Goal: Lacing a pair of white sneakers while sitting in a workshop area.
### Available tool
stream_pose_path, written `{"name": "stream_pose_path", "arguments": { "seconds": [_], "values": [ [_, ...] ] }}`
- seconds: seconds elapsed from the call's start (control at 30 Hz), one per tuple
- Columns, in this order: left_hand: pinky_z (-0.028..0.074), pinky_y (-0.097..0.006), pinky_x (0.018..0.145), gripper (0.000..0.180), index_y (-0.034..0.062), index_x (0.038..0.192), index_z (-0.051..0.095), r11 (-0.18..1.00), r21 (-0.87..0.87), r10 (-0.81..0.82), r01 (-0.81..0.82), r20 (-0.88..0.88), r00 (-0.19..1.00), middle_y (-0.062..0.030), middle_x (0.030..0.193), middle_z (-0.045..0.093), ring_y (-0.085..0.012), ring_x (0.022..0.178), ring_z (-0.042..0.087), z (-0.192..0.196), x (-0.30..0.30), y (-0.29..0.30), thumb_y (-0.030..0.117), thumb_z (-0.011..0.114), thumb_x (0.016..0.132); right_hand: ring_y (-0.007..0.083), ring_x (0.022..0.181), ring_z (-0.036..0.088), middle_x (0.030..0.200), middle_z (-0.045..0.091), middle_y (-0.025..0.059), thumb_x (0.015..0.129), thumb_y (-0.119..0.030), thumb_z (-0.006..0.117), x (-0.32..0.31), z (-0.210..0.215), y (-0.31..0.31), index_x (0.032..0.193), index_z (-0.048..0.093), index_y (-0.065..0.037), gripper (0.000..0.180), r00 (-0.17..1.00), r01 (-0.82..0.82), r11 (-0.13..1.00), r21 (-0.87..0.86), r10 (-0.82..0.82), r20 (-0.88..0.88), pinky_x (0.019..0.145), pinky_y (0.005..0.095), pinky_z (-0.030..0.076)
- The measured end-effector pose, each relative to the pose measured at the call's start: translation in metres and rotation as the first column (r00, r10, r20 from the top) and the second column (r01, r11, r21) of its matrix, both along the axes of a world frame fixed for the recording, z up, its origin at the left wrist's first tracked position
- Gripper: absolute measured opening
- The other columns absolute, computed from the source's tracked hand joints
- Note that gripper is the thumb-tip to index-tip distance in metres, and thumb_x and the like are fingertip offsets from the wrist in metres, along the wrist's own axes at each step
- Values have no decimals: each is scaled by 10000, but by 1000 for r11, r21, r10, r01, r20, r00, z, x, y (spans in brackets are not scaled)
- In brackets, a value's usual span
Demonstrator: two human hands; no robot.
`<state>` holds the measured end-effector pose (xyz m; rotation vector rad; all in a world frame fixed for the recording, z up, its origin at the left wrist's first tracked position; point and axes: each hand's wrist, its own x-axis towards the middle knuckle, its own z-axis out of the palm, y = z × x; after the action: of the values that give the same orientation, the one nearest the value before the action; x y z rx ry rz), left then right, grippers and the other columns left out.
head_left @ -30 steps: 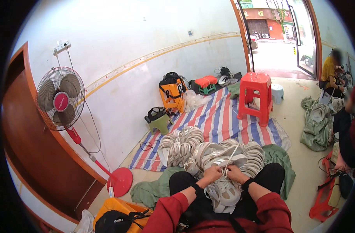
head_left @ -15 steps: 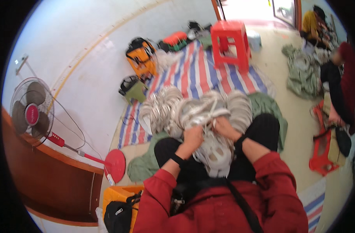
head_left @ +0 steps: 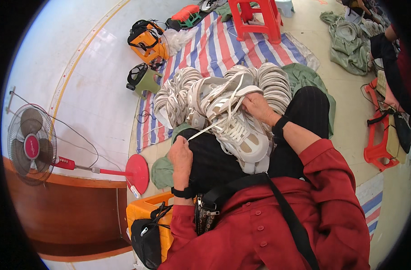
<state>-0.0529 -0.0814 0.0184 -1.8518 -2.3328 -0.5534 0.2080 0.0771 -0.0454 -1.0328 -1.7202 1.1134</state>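
Observation:
A beige and white sneaker [head_left: 247, 143] rests across my lap with its toe toward me. A white shoelace [head_left: 208, 129] runs taut from its eyelets to my left hand [head_left: 180, 156], whose fingers are closed on it above my left thigh. At the shoe's opening, my right hand [head_left: 258, 109] grips the collar edge; whether it also holds some lace I cannot tell. Another loop of lace [head_left: 234, 96] crosses over the opening. Behind the sneaker, stacks of similar pale shoes [head_left: 275, 85] lean together on both sides.
A striped sheet [head_left: 214, 49] covers the floor ahead, with a red stool [head_left: 258, 31] on it. A pedestal fan [head_left: 32, 144] stands left. An orange stool [head_left: 149, 202] with a black bag is beside me. Other people sit at the right, near a fallen-looking red stool [head_left: 377, 144].
My left hand has moved left and toward me, drawing the lace out from the shoe. My right hand stays at the collar. The view has tilted downward.

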Motion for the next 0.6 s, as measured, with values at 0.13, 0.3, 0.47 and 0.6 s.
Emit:
{"name": "stream_pose_path", "arguments": {
  "seconds": [0.13, 0.3, 0.47, 0.6],
  "values": [
    [435, -490, 635, 66, 68, 841, 553, 995, 12, 105, -104, -69, 992, -193, 717, 607, -415, 731, 592, -6, -22, -8, 117, 595, 827, 390, 738, 613, 788, 642, 206, 879, -231, 441, -10, -8, -4, 903, 621, 12, 303, 994, -11, 998, 66, 4, 107, 711, 449, 473],
    [441, -496, 648, 51, 65, 848, 559, 981, 8, 196, -196, -53, 979, -199, 737, 620, -419, 740, 598, -18, -44, -9, 115, 568, 843, 415, 827, 603, 858, 633, 241, 881, -239, 448, -17, -12, -4, 903, 625, 6, 303, 982, -16, 994, 108, -5, 187, 748, 465, 464],
    [441, -503, 658, 69, 64, 855, 561, 976, 23, 219, -218, -69, 973, -204, 749, 625, -420, 747, 601, -21, -40, -9, 132, 555, 858, 406, 816, 595, 852, 627, 232, 883, -227, 472, -18, 18, -20, 890, 624, -13, 262, 997, -60, 997, 54, 58, 47, 733, 449, 462],
    [442, -497, 661, 81, 60, 883, 558, 980, 35, 197, -195, -51, 979, -207, 756, 622, -420, 751, 597, -21, -36, -7, 139, 553, 868, 385, 763, 589, 799, 616, 212, 886, -218, 503, -26, 20, -25, 860, 612, -21, 226, 990, -140, 941, 308, 124, 69, 694, 436, 457]
  ]
}}
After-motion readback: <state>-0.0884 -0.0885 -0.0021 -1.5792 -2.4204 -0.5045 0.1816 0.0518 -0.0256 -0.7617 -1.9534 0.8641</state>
